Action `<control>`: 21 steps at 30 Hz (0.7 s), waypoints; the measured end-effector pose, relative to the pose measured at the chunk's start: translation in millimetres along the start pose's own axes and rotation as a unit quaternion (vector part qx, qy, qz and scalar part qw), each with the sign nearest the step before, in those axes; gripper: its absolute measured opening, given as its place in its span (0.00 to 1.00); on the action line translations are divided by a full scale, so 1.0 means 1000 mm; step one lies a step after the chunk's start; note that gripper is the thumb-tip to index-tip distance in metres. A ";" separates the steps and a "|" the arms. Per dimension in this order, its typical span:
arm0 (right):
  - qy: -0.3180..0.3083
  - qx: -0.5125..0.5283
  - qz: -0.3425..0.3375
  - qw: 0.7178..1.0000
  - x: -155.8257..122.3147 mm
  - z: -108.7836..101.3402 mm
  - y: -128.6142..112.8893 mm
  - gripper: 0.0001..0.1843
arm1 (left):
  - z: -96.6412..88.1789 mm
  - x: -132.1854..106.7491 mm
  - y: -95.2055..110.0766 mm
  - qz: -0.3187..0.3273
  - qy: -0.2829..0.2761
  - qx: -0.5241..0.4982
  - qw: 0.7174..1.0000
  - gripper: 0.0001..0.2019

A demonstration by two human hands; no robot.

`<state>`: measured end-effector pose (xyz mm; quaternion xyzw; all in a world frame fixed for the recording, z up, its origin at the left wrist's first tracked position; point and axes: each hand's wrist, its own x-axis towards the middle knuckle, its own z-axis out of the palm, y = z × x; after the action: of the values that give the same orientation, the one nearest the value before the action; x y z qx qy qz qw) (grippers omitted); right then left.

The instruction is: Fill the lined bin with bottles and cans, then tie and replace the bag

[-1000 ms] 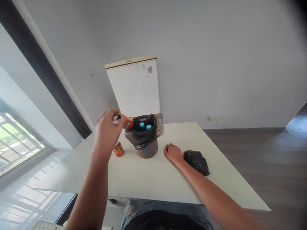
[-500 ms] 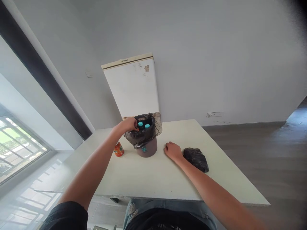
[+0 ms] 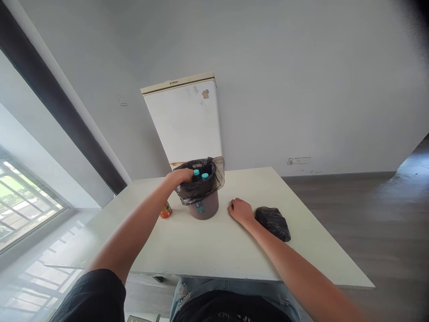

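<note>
A dark brown bin [image 3: 209, 206] lined with a black plastic bag [image 3: 196, 191] stands on the white table. Two bottles with turquoise caps [image 3: 205, 176] show inside it. My left hand [image 3: 184, 175] reaches over the bin's left rim with bent fingers. Its fingertips are down inside the bag, and whatever they hold is hidden. My right hand [image 3: 240, 210] rests on the table to the right of the bin, fingers curled in and nothing visible in them. An orange can or bottle [image 3: 166, 210], partly covered by my left forearm, is left of the bin.
Beside my right wrist lies a folded black plastic bag [image 3: 273, 223]. A white fridge [image 3: 184, 120] rises behind the white table [image 3: 201, 250], against the grey wall. A barred window [image 3: 27, 201] is at the left, and the table's front edge runs close to my body.
My left hand has sunk a little deeper into the bin; a small orange-red patch at its fingertips is now out of sight. The right hand stays put.
</note>
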<state>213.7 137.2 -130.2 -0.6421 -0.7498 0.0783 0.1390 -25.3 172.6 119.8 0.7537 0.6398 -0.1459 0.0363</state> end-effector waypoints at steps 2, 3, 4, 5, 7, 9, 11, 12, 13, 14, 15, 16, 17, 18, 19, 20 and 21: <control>-0.001 0.002 0.003 1.000 0.001 0.000 0.001 0.18 | 0.000 -0.001 0.001 -0.001 0.027 -0.012 1.000 0.12; -0.002 0.003 0.005 1.000 0.001 0.000 0.001 0.18 | -0.002 -0.004 0.001 0.001 0.041 -0.019 0.999 0.11; -0.004 0.004 0.007 1.000 0.001 0.000 0.001 0.18 | -0.004 -0.007 0.000 0.003 0.056 -0.028 0.998 0.09; -0.006 0.005 0.009 1.000 0.001 0.000 0.002 0.18 | -0.007 -0.013 -0.002 0.006 0.070 -0.037 0.997 0.08; -0.008 0.006 0.010 1.000 0.002 0.001 0.002 0.18 | -0.011 -0.030 -0.013 0.000 0.107 -0.055 0.993 0.09; -0.008 0.007 0.010 1.000 0.002 0.001 0.003 0.18 | -0.011 -0.051 -0.032 -0.020 0.186 -0.095 0.978 0.14; -0.008 0.008 0.010 1.000 0.001 0.001 0.003 0.18 | -0.003 -0.072 -0.060 -0.050 0.304 -0.165 0.937 0.16; -0.008 0.008 0.010 1.000 0.001 0.001 0.003 0.18 | 0.004 -0.080 -0.075 -0.069 0.335 -0.187 0.921 0.16; -0.009 0.008 0.010 1.000 0.001 0.001 0.003 0.18 | 0.014 -0.086 -0.090 -0.097 0.342 -0.194 0.914 0.16; -0.010 0.008 0.010 1.000 0.001 0.001 0.003 0.18 | 0.025 -0.090 -0.104 -0.139 0.326 -0.186 0.916 0.18; -0.010 0.008 0.009 1.000 0.001 0.001 0.003 0.18 | 0.037 -0.091 -0.115 -0.189 0.296 -0.167 0.921 0.23; -0.010 0.008 0.010 1.000 0.001 0.000 0.003 0.18 | 0.049 -0.089 -0.125 -0.231 0.250 -0.148 0.929 0.31; -0.010 0.007 0.010 1.000 0.000 0.000 0.003 0.18 | 0.062 -0.085 -0.131 -0.251 0.201 -0.134 0.937 0.38; -0.010 0.006 0.010 1.000 0.000 -0.001 0.002 0.18 | 0.074 -0.080 -0.135 -0.254 0.161 -0.127 0.945 0.43; -0.009 0.005 0.012 1.000 0.000 -0.002 0.002 0.18 | 0.085 -0.074 -0.136 -0.245 0.132 -0.126 0.952 0.44; -0.009 0.004 0.013 1.000 -0.001 -0.002 0.002 0.18 | 0.094 -0.069 -0.136 -0.231 0.113 -0.129 0.958 0.44; -0.009 0.003 0.015 1.000 -0.001 -0.003 0.001 0.18 | 0.103 -0.063 -0.134 -0.216 0.102 -0.133 0.962 0.41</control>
<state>215.8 136.2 -127.7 -0.6517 -0.7414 0.0888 0.1331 -182.5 111.2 56.2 0.5966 0.8015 0.0138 0.0389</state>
